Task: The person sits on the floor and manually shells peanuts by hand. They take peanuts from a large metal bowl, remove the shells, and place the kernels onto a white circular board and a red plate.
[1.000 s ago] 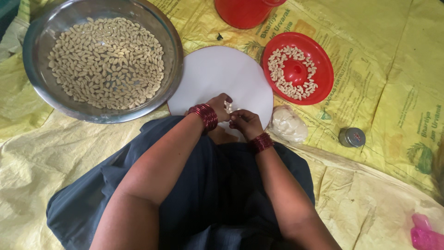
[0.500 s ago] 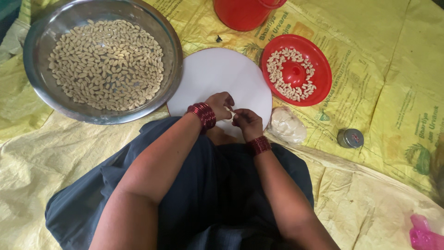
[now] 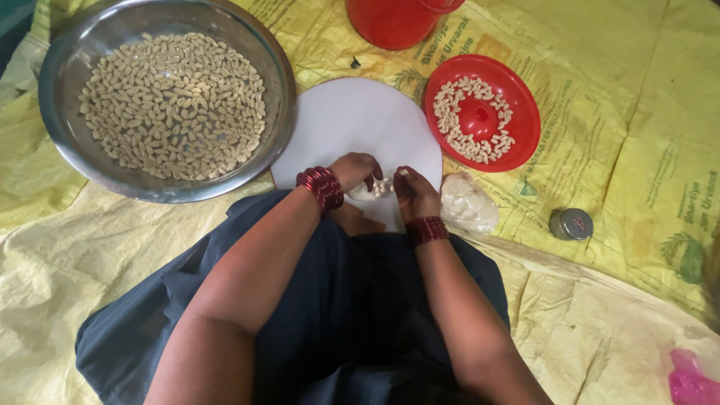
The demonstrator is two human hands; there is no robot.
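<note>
Pinching a small lump of pale dough (image 3: 373, 190) between us, we have our left hand (image 3: 354, 172) curled over its left end and our right hand (image 3: 414, 193) closed on its right end, so the lump lies crosswise at the near edge of the white round board (image 3: 352, 120), equally close to both hands. Left of the board sits the steel bowl of pale pieces (image 3: 169, 94), right of it the red lid with more pieces (image 3: 482, 112). A bagged dough ball (image 3: 468, 204) lies just beside the board's near right edge, and yellow sacking (image 3: 630, 135) spreads beneath everything.
</note>
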